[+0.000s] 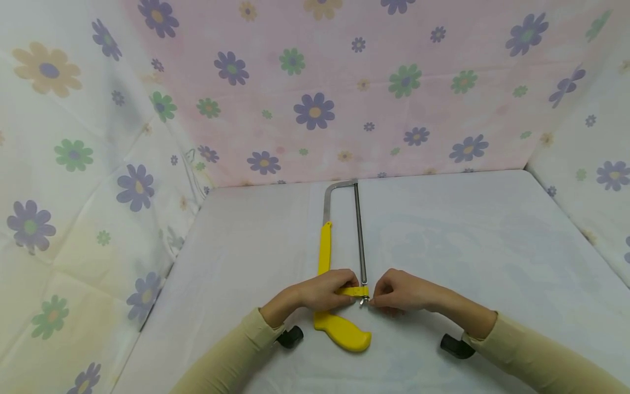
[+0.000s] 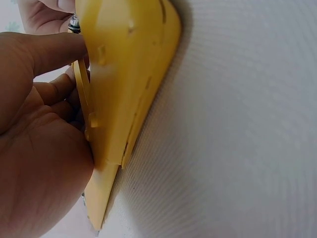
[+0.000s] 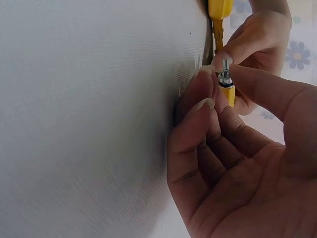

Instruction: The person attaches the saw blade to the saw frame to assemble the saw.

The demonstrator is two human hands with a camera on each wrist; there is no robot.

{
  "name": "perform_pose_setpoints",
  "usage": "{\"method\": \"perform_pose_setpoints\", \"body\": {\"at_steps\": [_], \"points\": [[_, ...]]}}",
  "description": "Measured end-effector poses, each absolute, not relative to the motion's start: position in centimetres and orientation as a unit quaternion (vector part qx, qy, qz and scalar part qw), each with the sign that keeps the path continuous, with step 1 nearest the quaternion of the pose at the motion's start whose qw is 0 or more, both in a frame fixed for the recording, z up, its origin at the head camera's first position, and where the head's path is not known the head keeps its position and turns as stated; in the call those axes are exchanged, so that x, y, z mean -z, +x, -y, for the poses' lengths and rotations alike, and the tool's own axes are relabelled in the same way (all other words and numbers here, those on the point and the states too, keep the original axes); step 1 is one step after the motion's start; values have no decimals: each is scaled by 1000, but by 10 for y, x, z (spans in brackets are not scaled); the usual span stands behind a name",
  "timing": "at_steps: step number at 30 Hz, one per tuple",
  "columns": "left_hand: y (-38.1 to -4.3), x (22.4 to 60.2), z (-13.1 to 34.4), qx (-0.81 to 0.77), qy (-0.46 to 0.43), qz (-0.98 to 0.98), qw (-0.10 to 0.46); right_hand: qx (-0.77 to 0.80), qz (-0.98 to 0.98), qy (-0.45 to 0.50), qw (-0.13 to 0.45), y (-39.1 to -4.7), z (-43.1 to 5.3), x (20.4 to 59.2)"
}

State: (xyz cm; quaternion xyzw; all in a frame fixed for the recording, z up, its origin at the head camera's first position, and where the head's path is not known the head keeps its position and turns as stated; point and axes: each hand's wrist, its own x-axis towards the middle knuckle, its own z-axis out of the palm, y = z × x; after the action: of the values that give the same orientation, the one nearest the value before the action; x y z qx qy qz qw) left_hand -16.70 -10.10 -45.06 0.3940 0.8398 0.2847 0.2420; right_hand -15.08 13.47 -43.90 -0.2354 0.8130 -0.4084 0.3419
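Observation:
A hacksaw point(image 1: 325, 249) with a yellow frame and handle point(image 1: 344, 331) lies on the white table, its grey front bow pointing away from me. Along its right side runs the dark blade section point(image 1: 360, 235). My left hand point(image 1: 322, 291) grips the yellow crosspiece point(image 1: 351, 291) at the near end of the blade, thumb and fingers on either side. At the end of that crosspiece sits a metal wing nut point(image 3: 225, 74). My right hand point(image 1: 406, 290) pinches it between thumb and forefinger, the other fingers curled. The left wrist view shows the yellow handle point(image 2: 124, 64) close up.
The white tabletop point(image 1: 467, 246) spreads around the saw. Flower-patterned cloth point(image 1: 344, 98) hangs behind and on both sides. Black camera mounts point(image 1: 290, 336) sit beneath both wrists, near the table.

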Motion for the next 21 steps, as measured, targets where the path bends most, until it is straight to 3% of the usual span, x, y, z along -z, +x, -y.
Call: {"method": "perform_pose_setpoints", "body": {"at_steps": [21], "points": [[-166, 451, 101, -286, 396, -839, 239, 423, -798, -242, 355, -149, -125, 439]]}}
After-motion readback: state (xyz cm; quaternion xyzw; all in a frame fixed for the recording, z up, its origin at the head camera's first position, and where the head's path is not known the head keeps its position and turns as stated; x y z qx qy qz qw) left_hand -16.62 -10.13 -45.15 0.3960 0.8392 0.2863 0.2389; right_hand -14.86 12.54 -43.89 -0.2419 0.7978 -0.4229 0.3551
